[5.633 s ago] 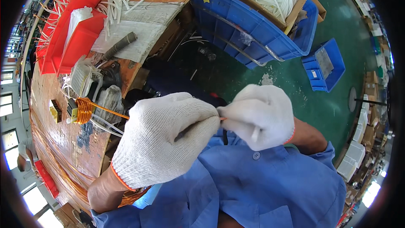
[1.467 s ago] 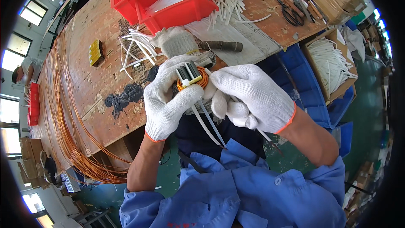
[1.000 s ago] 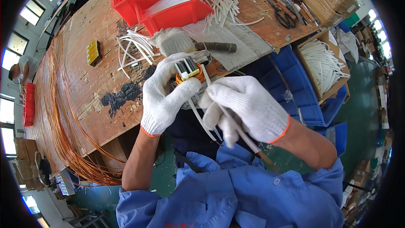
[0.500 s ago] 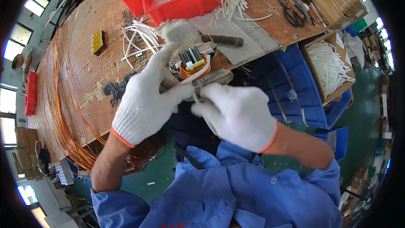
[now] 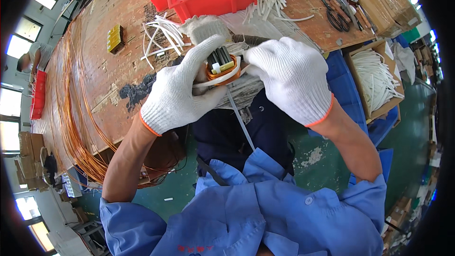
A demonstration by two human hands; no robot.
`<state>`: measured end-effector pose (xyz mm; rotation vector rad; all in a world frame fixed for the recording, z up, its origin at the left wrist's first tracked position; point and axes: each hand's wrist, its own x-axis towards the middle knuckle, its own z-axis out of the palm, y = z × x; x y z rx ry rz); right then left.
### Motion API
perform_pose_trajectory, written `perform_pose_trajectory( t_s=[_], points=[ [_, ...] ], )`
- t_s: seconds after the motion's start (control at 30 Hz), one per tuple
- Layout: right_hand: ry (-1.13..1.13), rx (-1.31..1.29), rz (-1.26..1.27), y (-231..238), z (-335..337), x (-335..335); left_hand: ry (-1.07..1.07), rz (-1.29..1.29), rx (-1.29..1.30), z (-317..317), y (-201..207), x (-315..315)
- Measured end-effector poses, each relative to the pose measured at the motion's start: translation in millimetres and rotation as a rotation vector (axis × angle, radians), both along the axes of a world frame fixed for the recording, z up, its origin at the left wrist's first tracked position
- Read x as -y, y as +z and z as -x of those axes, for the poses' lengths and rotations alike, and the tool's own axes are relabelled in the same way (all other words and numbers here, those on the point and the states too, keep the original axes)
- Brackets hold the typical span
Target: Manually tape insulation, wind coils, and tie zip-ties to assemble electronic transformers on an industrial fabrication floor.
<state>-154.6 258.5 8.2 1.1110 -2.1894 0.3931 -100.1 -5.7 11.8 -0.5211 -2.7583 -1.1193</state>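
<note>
A small copper wire coil with dark metal pieces and a yellow part in its middle is at the table's near edge. White sleeving runs around its front. My left hand grips the coil's left side between thumb and fingers. A thin white cable tie hangs from the coil toward my lap. At the coil's right, my right hand has its fingers closed by the end of a white strip; its fingertips are partly hidden. Both hands wear white knit gloves with orange cuffs.
Red bins with white ties stand at the back. White tube pieces, a yellow block, scissors and long copper wires lie on the table. A carton of white tubes sits right, above blue crates.
My right hand has moved up and right, from below the coil to beside it. The cable tie now shows hanging below the coil. My left hand keeps its hold, shifted slightly right.
</note>
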Motion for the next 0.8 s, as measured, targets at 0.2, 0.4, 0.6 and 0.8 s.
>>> perform_pose_trajectory(
  t_s=[0.2,0.4,0.6,0.8],
  points=[
    [0.169,-0.062,-0.039,-22,-30,-8,-0.015,-0.023,0.008,4,-4,1],
    [0.386,0.464,0.308,-42,-52,16,-0.02,-0.006,0.007,2,2,1],
    [0.31,1.122,0.497,-1,-51,23,-0.026,-0.018,-0.002,2,2,1],
    [0.259,1.291,0.424,14,-46,27,-0.058,-0.057,0.015,2,3,1]
  ],
)
